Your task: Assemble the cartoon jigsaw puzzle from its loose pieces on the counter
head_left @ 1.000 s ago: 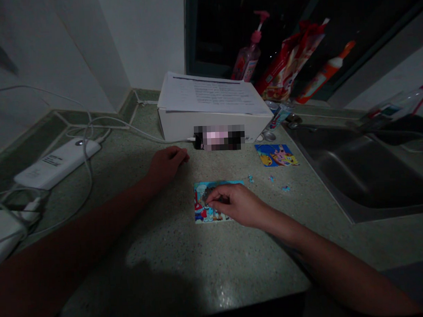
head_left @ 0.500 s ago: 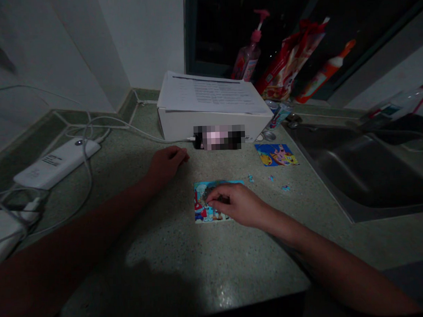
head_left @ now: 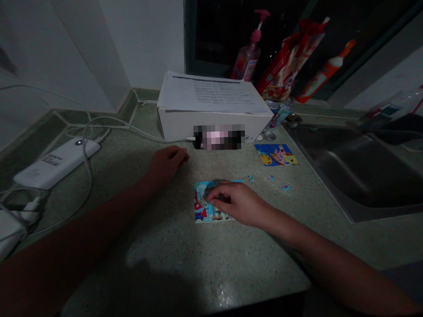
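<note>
The fingers [head_left: 213, 198] of the right hand [head_left: 244, 204] are bent, with the thumb and pointing finger close together over the picture puzzle [head_left: 202, 215]; I cannot tell if they pinch a bit of it. The puzzle lies flat on the desk [head_left: 187, 265], and the hand hides its right side. The right arm slants in over the desk's front edge. The left hand [head_left: 166, 164] rests up and to the left of the puzzle, well apart from it, with its fingers curled in; I cannot tell if they hold anything. Just right of the puzzle lie 3 small pieces [head_left: 251, 178], and behind them is a blue picture card [head_left: 276, 155]. There is a wide stretch of desk between the puzzle and the front edge. The sink [head_left: 366, 213] is farther right. Behind the hands, a phone [head_left: 198, 142] leans on a white box [head_left: 182, 125], and a white power bank [head_left: 57, 162] sits far left.
</note>
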Available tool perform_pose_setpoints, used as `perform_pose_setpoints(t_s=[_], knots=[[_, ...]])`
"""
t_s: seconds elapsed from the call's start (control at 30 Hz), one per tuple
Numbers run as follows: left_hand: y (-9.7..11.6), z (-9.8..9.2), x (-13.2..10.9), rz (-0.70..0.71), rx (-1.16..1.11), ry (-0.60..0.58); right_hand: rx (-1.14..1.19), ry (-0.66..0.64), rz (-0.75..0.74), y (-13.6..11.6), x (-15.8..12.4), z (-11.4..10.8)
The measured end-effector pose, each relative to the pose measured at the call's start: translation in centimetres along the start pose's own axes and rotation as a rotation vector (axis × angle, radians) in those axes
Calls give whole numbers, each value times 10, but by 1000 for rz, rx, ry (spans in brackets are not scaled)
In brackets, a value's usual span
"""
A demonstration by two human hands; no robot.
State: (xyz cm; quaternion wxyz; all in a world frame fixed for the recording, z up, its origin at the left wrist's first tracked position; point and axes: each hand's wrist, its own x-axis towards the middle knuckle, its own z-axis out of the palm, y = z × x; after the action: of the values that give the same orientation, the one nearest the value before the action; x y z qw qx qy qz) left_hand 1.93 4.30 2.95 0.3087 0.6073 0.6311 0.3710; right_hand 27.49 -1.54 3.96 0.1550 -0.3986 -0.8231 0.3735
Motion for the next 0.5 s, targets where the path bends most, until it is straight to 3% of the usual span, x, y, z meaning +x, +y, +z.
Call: perform_pose_setpoints(t_s=[0.27,0.5], knots=[[-1,0,0,-17,-15,0,-131,5,-109,-1,-6,-4],[-3,0,0,7,-11,-8,-277,-43,-93,-1,-8,4]])
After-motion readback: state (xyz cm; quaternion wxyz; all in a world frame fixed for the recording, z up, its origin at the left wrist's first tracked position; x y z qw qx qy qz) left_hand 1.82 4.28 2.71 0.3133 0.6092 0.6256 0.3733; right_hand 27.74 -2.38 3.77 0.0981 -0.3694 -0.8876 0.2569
